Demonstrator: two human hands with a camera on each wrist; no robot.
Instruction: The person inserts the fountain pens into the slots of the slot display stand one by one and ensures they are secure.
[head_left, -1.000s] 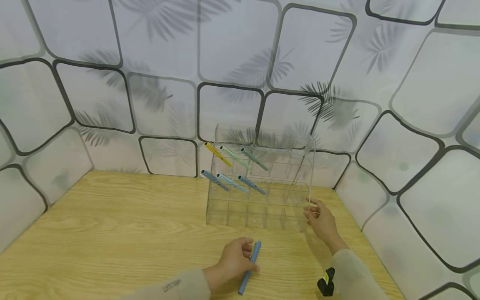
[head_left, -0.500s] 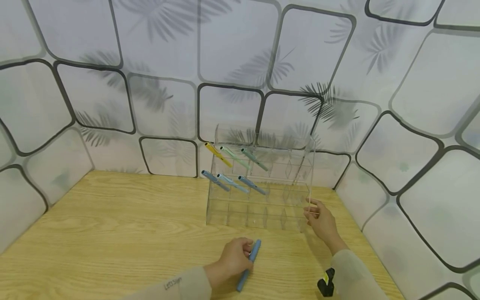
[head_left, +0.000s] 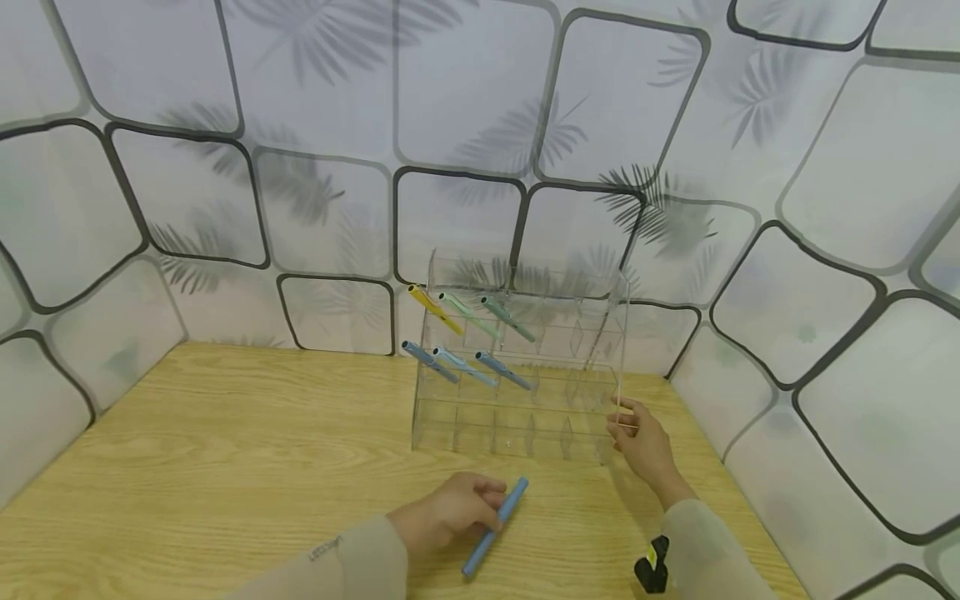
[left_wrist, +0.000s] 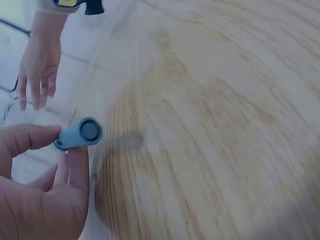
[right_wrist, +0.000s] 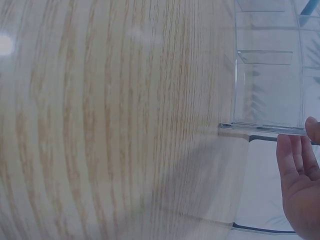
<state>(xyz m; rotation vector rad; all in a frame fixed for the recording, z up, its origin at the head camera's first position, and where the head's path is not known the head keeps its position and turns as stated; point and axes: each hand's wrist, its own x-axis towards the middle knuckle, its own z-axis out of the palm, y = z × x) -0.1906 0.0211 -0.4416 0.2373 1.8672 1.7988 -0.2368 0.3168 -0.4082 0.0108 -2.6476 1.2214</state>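
My left hand [head_left: 461, 507] pinches a blue pen [head_left: 483, 546] between thumb and fingers, in front of the rack. In the left wrist view the round end of the pen [left_wrist: 82, 133] faces the camera, thumb on one side and fingers below. A clear acrylic pen rack [head_left: 517, 417] stands upright on the table, with tiers of small compartments. At its right side panel, my right hand [head_left: 647, 446] grips the edge. The right wrist view shows the fingers of that hand [right_wrist: 300, 175] against the panel's outer face, the thumb at its edge.
On the rack's upper tier lean a yellow pen [head_left: 435, 309], a light green pen [head_left: 468, 314] and a dark green pen [head_left: 508, 318]. Several blue pens [head_left: 430, 361] lean on the tier below. The wooden table [head_left: 262, 450] meets a patterned wall [head_left: 330, 217] behind the rack.
The blue pen has turned in my left hand to slant more, its near end swinging left and far end edging right. My left wrist has shifted slightly left. The right hand stays on the rack.
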